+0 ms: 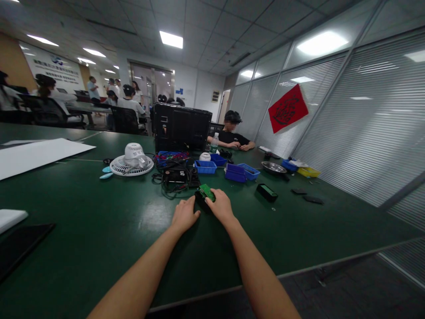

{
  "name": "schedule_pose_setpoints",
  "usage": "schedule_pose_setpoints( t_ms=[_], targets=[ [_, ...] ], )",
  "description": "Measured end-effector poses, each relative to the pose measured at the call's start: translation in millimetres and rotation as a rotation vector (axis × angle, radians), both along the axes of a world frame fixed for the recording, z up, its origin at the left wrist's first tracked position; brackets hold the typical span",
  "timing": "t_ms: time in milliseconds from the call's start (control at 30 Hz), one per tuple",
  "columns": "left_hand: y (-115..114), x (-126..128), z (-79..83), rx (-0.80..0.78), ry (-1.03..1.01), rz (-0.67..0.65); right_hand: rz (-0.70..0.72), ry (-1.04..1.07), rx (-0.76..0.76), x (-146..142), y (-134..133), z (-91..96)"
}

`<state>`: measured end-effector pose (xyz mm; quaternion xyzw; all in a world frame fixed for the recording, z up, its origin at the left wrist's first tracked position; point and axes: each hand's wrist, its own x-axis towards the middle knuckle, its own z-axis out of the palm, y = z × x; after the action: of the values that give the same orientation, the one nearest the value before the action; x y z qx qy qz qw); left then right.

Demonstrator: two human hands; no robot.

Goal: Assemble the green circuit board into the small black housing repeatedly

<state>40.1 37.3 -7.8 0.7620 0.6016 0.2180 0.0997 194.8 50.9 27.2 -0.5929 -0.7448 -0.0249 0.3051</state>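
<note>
Bare forearms [142,274], cropped by the bottom edge, cross a smooth green table [116,239]. Left hand [184,216], thumb and forefinger spread, meets or nearly meets a boxy black case [201,204], mostly hidden. Right hand [221,206] pinches the green circuit board [206,191] atop it by the right side, fingertips partly obscured. Beyond lie tangled cables [169,189] and angular plastic trays [205,167].

Right-hand grip [222,205] holds a green circuit board [206,191], apparently over a black case [201,204]; left-hand grip [185,215] just beside
</note>
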Motion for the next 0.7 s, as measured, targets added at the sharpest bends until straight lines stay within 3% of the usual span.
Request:
schedule_pose_setpoints(
  t_ms=[233,700],
  targets=[
    [2.4,-1.7,-4.4,0.016,-0.005,-0.018,0.012,-0.080,-0.100,-3.5,-3.3,1.9],
    [2.5,-1.2,-3.8,0.024,0.014,-0.032,-0.022,-0.126,-0.074,-3.9,-0.9,-4.9]
  ],
)
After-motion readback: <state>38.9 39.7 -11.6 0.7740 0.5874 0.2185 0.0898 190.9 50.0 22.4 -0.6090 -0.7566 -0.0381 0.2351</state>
